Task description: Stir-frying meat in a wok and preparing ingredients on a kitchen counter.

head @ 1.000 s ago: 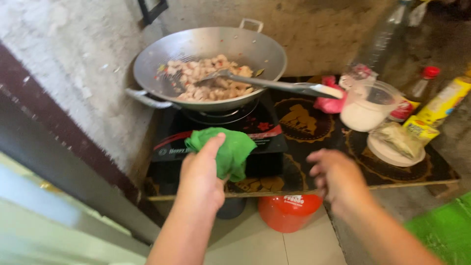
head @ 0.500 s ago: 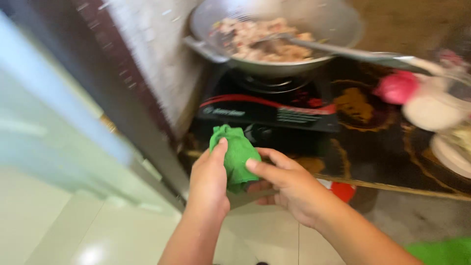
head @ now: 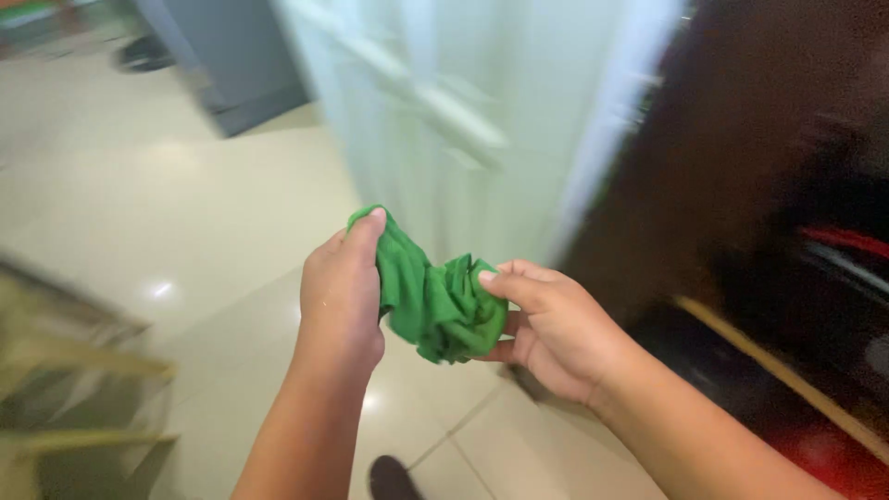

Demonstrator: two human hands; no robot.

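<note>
Green cloth bunching between both hands, above tiled floor. Left hand gripping its top edge, thumb up; right hand pinching crumpled end. Since earlier: view swinging away from stove, pan gone.

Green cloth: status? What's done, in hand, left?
Done: the cloth is off any surface, bunched in the air over the tiled floor. In hand: the left hand pinches its top edge and the right hand grips the crumpled end. Left: it is not yet spread, folded or set down. The view is motion-blurred; the dark counter edge at the right is barely readable.
</note>
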